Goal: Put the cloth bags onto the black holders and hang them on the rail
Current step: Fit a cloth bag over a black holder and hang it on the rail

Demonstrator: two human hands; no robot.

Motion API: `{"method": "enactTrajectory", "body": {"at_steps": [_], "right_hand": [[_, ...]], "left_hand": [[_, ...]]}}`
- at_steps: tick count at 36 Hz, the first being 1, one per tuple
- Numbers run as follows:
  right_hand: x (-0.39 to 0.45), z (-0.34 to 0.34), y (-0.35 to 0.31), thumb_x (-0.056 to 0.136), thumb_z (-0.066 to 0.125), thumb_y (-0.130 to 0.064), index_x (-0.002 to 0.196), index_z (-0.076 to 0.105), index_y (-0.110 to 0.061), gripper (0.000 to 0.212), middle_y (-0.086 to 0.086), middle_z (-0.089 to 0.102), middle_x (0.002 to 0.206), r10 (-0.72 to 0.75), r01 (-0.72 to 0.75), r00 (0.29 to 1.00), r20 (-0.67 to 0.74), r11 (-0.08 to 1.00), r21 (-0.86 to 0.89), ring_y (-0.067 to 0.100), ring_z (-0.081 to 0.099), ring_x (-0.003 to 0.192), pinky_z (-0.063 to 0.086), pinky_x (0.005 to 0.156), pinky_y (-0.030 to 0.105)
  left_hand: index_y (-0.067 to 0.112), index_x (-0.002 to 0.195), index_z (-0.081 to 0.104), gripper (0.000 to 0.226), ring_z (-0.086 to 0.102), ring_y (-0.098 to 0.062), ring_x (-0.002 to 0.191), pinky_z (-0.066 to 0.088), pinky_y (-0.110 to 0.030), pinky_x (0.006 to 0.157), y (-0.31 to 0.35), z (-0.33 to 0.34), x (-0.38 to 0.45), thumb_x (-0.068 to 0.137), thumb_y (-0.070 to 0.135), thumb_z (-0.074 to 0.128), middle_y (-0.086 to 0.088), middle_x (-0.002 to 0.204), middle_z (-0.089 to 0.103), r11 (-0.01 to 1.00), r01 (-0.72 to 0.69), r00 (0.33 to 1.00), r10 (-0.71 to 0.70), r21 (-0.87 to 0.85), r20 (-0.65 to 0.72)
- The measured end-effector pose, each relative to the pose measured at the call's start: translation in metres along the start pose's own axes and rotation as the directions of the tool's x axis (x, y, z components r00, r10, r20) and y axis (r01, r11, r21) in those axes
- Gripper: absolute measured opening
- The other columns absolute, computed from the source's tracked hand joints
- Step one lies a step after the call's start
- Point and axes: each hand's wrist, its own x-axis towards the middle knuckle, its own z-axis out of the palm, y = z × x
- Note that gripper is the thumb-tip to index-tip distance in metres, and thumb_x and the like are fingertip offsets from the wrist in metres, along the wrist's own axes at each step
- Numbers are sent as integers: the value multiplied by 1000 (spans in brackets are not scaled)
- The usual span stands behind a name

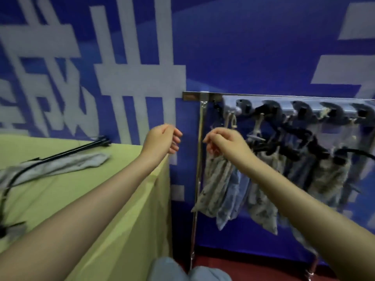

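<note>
**Right hand at the hung bags, left hand free**

Head view: the right hand (225, 145) pinches the top of a pale patterned cloth bag (213, 185) hanging at the left end of the rail (194, 96), beside other bags on black holders (292, 142). The left hand (162, 138) hovers loosely curled, holding nothing. On the green table (85, 199) lie a grey bag (67, 165) and a black holder (81, 148). The blue wall (243, 57) bears large white characters, too blurred to read.
</note>
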Motion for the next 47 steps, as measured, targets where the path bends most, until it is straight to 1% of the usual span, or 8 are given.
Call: {"method": "enactTrajectory", "body": {"at_steps": [5,12,19,23,28,35,43,47], "right_hand": [[21,100,29,95,41,-4,70,62,-12,34,-3,58,54,121,-128,974,190,991,27,6,50,47,41,49,18],[60,243,36,96,49,-20,89,62,-24,16,-9,62,84,45,-41,955,295,999,-20,9,59,82,44,62,21],[105,338,65,93,53,-40,139,42,-20,51,5,40,145,-106,263,916,387,886,-381,21,32,136,32,108,38],[121,361,79,91,47,-57,140,42,-21,60,8,50,134,-54,428,848,527,657,-621,28,42,125,35,98,40],[104,353,77,94,54,-44,82,47,-25,24,8,64,85,-327,643,658,678,713,-280,27,55,82,25,66,30],[85,333,75,90,47,-48,84,64,-14,38,1,61,80,-388,669,591,707,725,-161,18,50,81,32,68,30],[85,331,69,96,55,-32,66,67,-11,38,2,62,82,-160,273,794,586,956,-109,13,54,80,43,77,31],[99,349,65,87,64,-33,97,66,-20,16,-6,55,74,-118,206,903,413,962,-177,10,50,66,38,60,28]], "left_hand": [[17,72,63,34,58,-19,74,45,-32,70,-46,-101,-4,95,11,39,1,74,64,957,5,972,63,290,-226],[9,98,68,22,53,-35,104,42,-42,89,-96,-250,-16,93,15,48,-15,102,65,664,194,832,279,722,-480],[15,113,57,40,60,-30,101,48,-36,75,-148,-307,-24,95,48,44,-10,111,65,298,586,803,-89,754,-589],[18,86,59,30,61,-29,89,37,-30,61,-156,-315,-21,100,36,39,-8,91,66,410,530,835,-98,743,-541],[12,87,64,33,59,-27,76,39,-34,61,-124,-332,-11,100,33,42,-6,79,64,637,418,781,112,648,-614],[12,93,68,32,57,-25,75,42,-32,59,-124,-341,-2,98,31,43,-7,81,63,574,440,795,108,691,-597],[14,110,69,33,47,-33,114,43,-40,93,-158,-354,-14,98,30,42,-16,118,57,434,507,833,-24,745,-552],[17,117,67,36,42,-28,122,40,-40,99,-160,-349,-17,100,32,40,-9,128,52,428,499,842,-30,754,-539]]}}
